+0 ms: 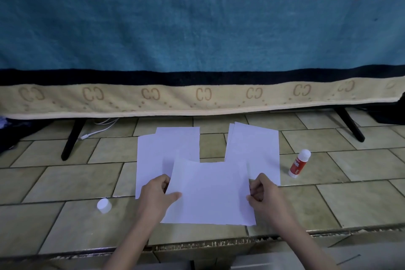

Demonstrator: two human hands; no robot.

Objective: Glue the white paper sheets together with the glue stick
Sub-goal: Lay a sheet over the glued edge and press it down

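Observation:
A white paper sheet (210, 193) is held just above the tiled floor, its near edge low. My left hand (156, 195) pinches its left edge, thumb on top. My right hand (262, 193) pinches its right edge with curled fingers. Behind it lie two small stacks of white sheets, one at the left (160, 151) and one at the right (256, 147). The red-and-white glue stick (299, 162) lies on the tiles to the right, apart from both hands. Its white cap (104, 205) sits on the floor to the left.
A blue, red and beige blanket (197, 39) hangs over a frame with black legs (71, 140) behind the papers. A white cable (98, 129) lies under it. A worn tile step edge (208, 245) runs across the near side.

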